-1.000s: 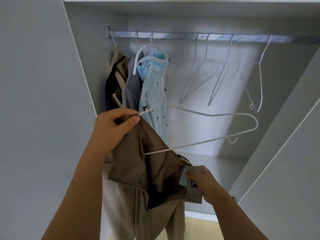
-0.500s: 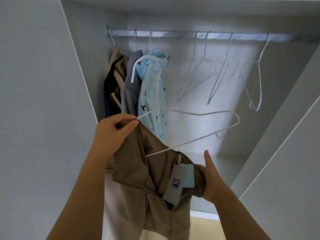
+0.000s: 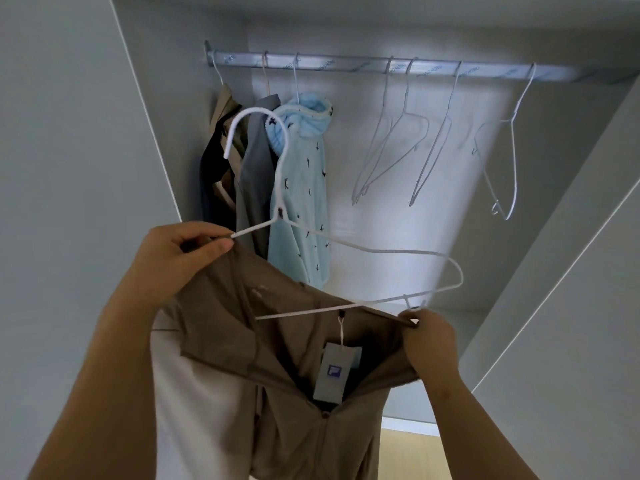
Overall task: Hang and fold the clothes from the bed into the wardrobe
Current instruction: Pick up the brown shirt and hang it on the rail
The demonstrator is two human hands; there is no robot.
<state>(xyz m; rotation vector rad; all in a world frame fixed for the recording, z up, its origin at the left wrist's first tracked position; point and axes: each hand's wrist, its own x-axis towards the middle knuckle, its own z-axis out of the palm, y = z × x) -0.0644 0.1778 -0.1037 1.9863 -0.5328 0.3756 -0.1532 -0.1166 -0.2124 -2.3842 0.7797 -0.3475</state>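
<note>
Shifting off tag (image 3: 334,372), right hand (image 3: 429,344) now pinches brown garment (image 3: 277,327) edge by white hanger's (image 3: 381,251) right end; left hand (image 3: 180,258) still pinches hanger plus cloth. Garment held below rail (image 3: 346,61), opening spread, judged ready to thread.

Left hand (image 3: 180,258) pinches white hanger (image 3: 363,251) and brown garment (image 3: 294,358); right hand (image 3: 429,344) grips the garment's edge.

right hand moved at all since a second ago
Yes: the right hand has gone up and rightward toward the rail, now pinching the tan garment.
</note>
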